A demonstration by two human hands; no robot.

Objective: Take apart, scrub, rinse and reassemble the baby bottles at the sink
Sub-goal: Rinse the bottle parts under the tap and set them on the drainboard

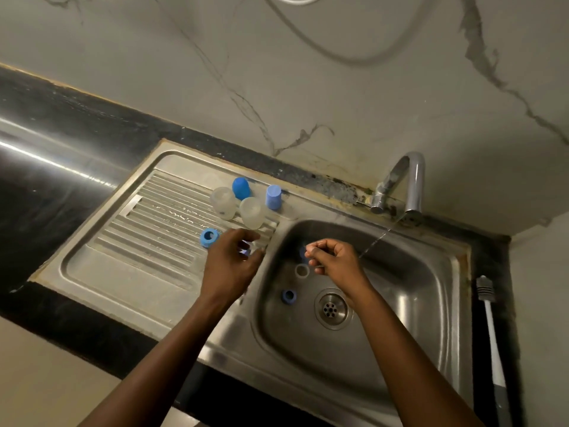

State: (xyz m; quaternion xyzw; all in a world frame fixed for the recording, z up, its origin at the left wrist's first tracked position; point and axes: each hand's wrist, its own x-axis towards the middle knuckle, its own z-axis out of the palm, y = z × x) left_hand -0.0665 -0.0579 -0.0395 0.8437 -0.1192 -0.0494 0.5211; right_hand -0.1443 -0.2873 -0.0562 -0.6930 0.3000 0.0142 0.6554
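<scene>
Two clear bottle bodies (223, 202) (252, 212) stand upside down on the drainboard, with a dark blue cap (241, 188) and a light blue cap (273, 197) behind them. A blue collar ring (209, 237) lies on the ribs. My left hand (231, 260) curls over the drainboard's right edge, blurred, and a small blue piece (245, 251) peeks out under its fingers. My right hand (334, 260) is over the basin with its fingertips pinched together; what they hold, if anything, is too small to tell. In the basin lie a clear ring-shaped piece (302, 270) and another blue collar ring (288, 295).
The tap (409, 183) at the back right of the steel sink (431, 272) runs a thin stream (374, 241) into the basin near my right hand. The drain (332, 309) is in the basin's middle. A bottle brush (492, 328) lies on the dark counter to the right.
</scene>
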